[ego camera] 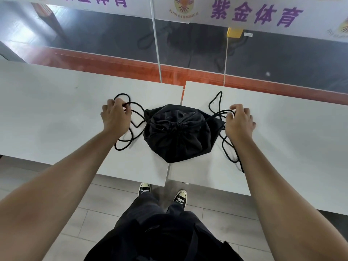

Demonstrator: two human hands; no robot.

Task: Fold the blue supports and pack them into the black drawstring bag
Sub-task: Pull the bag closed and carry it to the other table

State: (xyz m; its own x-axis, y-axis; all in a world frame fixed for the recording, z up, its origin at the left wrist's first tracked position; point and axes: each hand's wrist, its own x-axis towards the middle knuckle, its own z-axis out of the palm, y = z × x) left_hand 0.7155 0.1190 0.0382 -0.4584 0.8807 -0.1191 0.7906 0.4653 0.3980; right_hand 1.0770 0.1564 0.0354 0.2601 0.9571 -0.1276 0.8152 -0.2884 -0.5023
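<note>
With the black drawstring bag (177, 132) cinched shut and no blue supports showing, packing looks done; left hand (115, 115) at nine o'clock and right hand (240, 119) at three each grip a cord (214, 102).

Ahead of me, the white banner (263, 14) on the glass reads 紫金体育 in purple characters. Beside them sits a round emblem (183, 5) with "ZIJIN GYMNASIUM" curved beneath, small and partly blurred. Further left, a second banner (94, 0) shows the same characters, cut off at the top.
</note>
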